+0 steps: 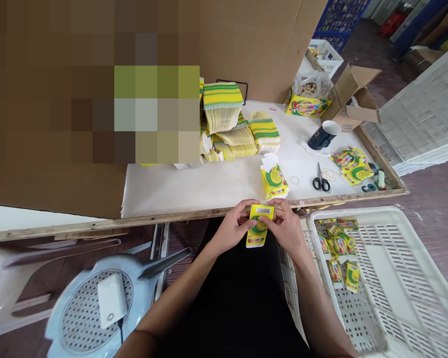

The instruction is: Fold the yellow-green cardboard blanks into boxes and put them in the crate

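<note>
This looks like a packing workshop, with hand work done at a wood-edged white surface (164, 194). Thick stacks of yellow-and-green printed card (223, 107) stand on the surface, with scissors (321, 184) and loose rubber bands (294, 180) towards its right end. Just beside that end, below the surface, a slatted white plastic basket (358, 213) holds small yellow cartons (339, 244). Tall white crates (429, 109) stand farther right of the surface, and blue crates (338, 20) beyond its far right corner. A large cardboard sheet (257, 44) rises behind it; a plastic stool (72, 318) sits before its near edge.
</note>
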`<state>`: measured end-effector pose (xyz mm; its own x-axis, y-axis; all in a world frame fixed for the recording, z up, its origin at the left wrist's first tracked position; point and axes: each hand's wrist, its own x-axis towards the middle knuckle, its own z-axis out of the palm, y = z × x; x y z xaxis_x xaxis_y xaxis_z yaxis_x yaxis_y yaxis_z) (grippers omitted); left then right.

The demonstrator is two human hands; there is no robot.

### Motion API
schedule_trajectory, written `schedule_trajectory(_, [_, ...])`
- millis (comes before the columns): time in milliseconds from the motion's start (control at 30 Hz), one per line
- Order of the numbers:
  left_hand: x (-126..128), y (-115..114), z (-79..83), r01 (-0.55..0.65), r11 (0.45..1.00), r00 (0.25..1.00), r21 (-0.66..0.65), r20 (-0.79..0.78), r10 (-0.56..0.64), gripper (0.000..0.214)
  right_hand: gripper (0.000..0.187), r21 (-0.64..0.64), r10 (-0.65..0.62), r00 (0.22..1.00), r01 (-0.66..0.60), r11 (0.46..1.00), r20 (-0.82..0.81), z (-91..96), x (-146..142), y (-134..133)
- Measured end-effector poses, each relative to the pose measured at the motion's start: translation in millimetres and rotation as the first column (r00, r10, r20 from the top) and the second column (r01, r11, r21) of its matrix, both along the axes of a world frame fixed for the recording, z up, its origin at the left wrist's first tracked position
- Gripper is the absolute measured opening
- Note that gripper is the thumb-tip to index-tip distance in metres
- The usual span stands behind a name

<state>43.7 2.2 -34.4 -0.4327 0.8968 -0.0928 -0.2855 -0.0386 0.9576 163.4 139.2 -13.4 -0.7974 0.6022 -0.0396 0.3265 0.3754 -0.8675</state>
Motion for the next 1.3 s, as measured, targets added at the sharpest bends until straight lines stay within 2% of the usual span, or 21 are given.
schedule_trajectory(100, [-1.3, 0.5, 2.4, -0.021, 1.000, 0.999, -0.012, 0.038, 0.022, 0.057, 0.031, 0.070, -0.017, 1.000, 0.017, 0.997, 0.007, 0.4, 1.1, 1.9])
schedule_trajectory(167, [0.1, 2.3, 4.4, -0.019, 1.000, 0.997, -0.022, 0.068, 0.021, 0.058, 0.027, 0.088, -0.049, 0.998, 0.053, 0.995, -0.043, -2.4, 1.2, 3.0])
schedule_trajectory(333, [15.2, 13.8, 8.2, -0.097, 0.995, 0.994, -0.022, 0.047, 0.098, 0.054, 0.022, -0.077, -0.109, 0.962, 0.093, 0.993, -0.250, -4.8, 4.2, -0.1])
schedule_trajectory(367, [18.2, 16.2, 8.9, -0.094, 0.996, 0.995, -0.005, 0.031, 0.094, 0.054, 0.021, -0.050, -0.126, 0.955, 0.117, 0.992, -0.268, -0.2, 8.8, 0.4])
schedule_trajectory(433, [21.2, 19.2, 9.9, -0.060, 0.998, 0.998, 0.035, -0.013, 0.061, 0.062, 0.019, 0.118, -0.193, 0.941, 0.233, 0.965, -0.278, 14.6, 24.3, 6.0])
schedule_trajectory(467, [21.1, 19.8, 9.9, -0.045, 0.998, 0.998, 0.049, -0.041, 0.047, 0.069, 0.019, 0.239, -0.245, 0.929, 0.314, 0.919, -0.279, 23.3, 34.2, 11.4])
schedule_trajectory(500, [19.9, 19.9, 9.4, -0.046, 0.998, 0.996, 0.051, -0.075, 0.050, 0.075, 0.020, 0.373, -0.322, 0.902, 0.415, 0.830, -0.286, 31.4, 44.3, 18.2])
schedule_trajectory(567, [16.7, 19.5, 7.1, -0.086, 0.996, 0.987, 0.030, -0.133, 0.089, 0.078, 0.027, 0.611, -0.451, 0.850, 0.515, 0.601, -0.273, 41.2, 59.9, 34.0])
schedule_trajectory(600, [15.4, 19.5, 5.4, -0.111, 0.994, 0.983, 0.010, -0.143, 0.111, 0.075, 0.033, 0.678, -0.491, 0.834, 0.515, 0.524, -0.253, 41.0, 62.9, 41.7])
schedule_trajectory(633, [14.9, 19.7, 3.8, -0.127, 0.992, 0.982, -0.002, -0.144, 0.125, 0.072, 0.038, 0.709, -0.507, 0.832, 0.498, 0.500, -0.227, 36.9, 61.6, 48.6])
schedule_trajectory(667, [15.1, 20.2, 2.4, -0.130, 0.991, 0.982, -0.004, -0.139, 0.128, 0.068, 0.041, 0.710, -0.501, 0.843, 0.474, 0.521, -0.195, 29.1, 55.9, 54.4])
schedule_trajectory(733, [16.9, 21.1, 1.2, -0.100, 0.995, 0.987, 0.018, -0.128, 0.101, 0.062, 0.040, 0.637, -0.431, 0.896, 0.396, 0.662, -0.109, 5.5, 33.5, 62.9])
schedule_trajectory(800, [18.0, 20.2, 1.9, -0.068, 0.997, 0.988, 0.037, -0.137, 0.073, 0.060, 0.042, 0.553, -0.428, 0.903, 0.378, 0.743, -0.041, -21.0, 4.0, 68.0])
schedule_trajectory(867, [15.9, 16.1, 2.9, -0.081, 0.997, 0.984, 0.015, -0.160, 0.082, 0.058, 0.041, 0.518, -0.434, 0.901, 0.373, 0.770, -0.003, -41.8, -21.8, 70.9])
schedule_trajectory(933, [10.8, 9.8, 2.5, -0.134, 0.990, 0.975, -0.031, -0.181, 0.127, 0.056, 0.035, 0.485, -0.461, 0.887, 0.408, 0.774, -0.011, -52.7, -37.0, 72.3])
schedule_trajectory(1067, [-0.1, 2.3, -4.6, -0.255, 0.963, 0.954, -0.082, -0.182, 0.237, 0.049, 0.028, 0.336, -0.507, 0.842, 0.538, 0.773, -0.183, -48.8, -35.8, 68.2])
schedule_trajectory(1133, [-3.0, 5.1, -8.7, -0.291, 0.954, 0.951, -0.080, -0.138, 0.278, 0.048, 0.027, 0.204, -0.501, 0.834, 0.545, 0.813, -0.233, -40.4, -27.4, 58.6])
schedule_trajectory(1200, [-4.6, 11.0, -10.6, -0.282, 0.959, 0.959, -0.034, -0.031, 0.281, 0.051, 0.031, -0.026, -0.459, 0.851, 0.468, 0.883, -0.256, -32.1, -18.5, 42.8])
schedule_trajectory(1233, [-5.2, 14.2, -10.6, -0.260, 0.966, 0.965, 0.009, 0.040, 0.260, 0.053, 0.033, -0.166, -0.431, 0.862, 0.400, 0.902, -0.267, -28.9, -14.6, 33.3])
schedule_trajectory(1300, [-6.6, 19.2, -8.6, -0.202, 0.974, 0.968, 0.100, 0.174, 0.183, 0.055, 0.037, -0.417, -0.388, 0.877, 0.252, 0.873, -0.284, -25.1, -8.4, 14.3])
